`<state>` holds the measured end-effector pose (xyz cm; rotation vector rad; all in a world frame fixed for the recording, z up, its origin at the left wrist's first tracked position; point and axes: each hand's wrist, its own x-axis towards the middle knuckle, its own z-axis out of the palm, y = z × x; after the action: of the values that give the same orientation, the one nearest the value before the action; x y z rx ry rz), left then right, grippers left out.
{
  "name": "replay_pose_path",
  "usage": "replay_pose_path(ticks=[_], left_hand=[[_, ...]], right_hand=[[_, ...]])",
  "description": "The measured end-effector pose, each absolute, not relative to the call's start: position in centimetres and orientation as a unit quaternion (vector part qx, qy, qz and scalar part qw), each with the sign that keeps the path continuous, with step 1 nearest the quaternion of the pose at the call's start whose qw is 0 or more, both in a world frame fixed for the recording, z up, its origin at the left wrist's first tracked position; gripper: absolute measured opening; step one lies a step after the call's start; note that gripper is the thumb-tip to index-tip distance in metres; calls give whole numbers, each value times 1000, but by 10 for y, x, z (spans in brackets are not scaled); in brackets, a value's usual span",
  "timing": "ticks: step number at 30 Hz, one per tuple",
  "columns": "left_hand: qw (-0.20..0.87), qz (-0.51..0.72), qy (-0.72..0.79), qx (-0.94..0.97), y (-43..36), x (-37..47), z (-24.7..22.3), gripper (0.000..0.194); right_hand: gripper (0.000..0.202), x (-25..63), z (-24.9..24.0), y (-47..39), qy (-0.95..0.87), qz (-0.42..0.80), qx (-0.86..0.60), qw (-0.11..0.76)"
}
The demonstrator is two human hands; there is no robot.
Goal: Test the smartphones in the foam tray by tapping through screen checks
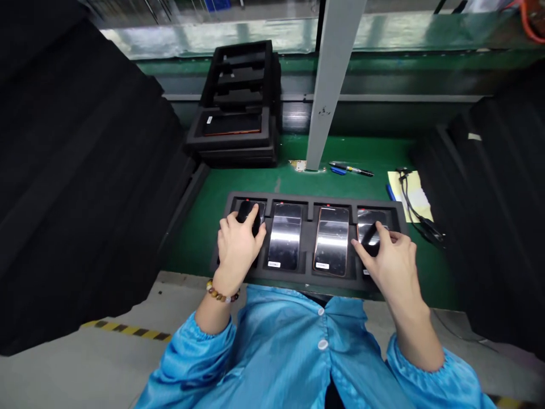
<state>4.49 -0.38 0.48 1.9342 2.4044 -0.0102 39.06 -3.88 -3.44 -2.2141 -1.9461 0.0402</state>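
**Both Hands on the Outer Smartphones of a Four-Slot Foam Tray**

The left hand is bent over the leftmost smartphone, index fingertip on the screen and thumb at the right edge. The right hand spans the rightmost smartphone, thumb at its left edge and index fingertip over the screen. Neither hand is clenched; whether either one grips its phone or only rests on it cannot be told.

All four smartphones are seated, screens up, in the slots of the foam tray. The second smartphone and third smartphone lie between the hands, each with a white label at the near end. A beaded bracelet encircles the left wrist; a blue smock is at the tray's near side.

The tray lies on a green work surface. Behind it, to the left, is a tray stack with another phone in an upper slot. Directly behind it stands a metal post, with a pen to the post's right. Beyond the tray's far right corner, a black cable lies across yellow paper. Black curtains flank the tray.
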Motion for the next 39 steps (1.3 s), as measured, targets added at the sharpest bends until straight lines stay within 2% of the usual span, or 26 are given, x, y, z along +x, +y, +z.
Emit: replay_pose_path(ticks=[8,17,20,23,26,30,34,39], left_hand=[[35,-30,772,633,1,44,13,63],[48,-39,762,645,-19,28,33,57],[33,36,734,678,-26,52,30,53],[76,75,676,729,-22,93,21,59],[95,20,659,746,-13,126,13,64],[80,0,674,734,-2,134,11,56],[77,23,674,734,4,126,19,53],[99,26,669,736,-8,123,36,45]], right_hand=[[72,388,-17,-34,-653,24,-755,54],[68,407,6,-55,-667,12,-745,4],[65,381,14,-55,-689,20,-721,65],[68,333,17,-43,-710,83,-689,119],[68,290,12,-28,-718,89,-687,65],[69,269,10,-17,-707,91,-701,2],[71,270,21,-11,-699,90,-709,-21],[59,280,40,-8,-698,110,-707,-33]])
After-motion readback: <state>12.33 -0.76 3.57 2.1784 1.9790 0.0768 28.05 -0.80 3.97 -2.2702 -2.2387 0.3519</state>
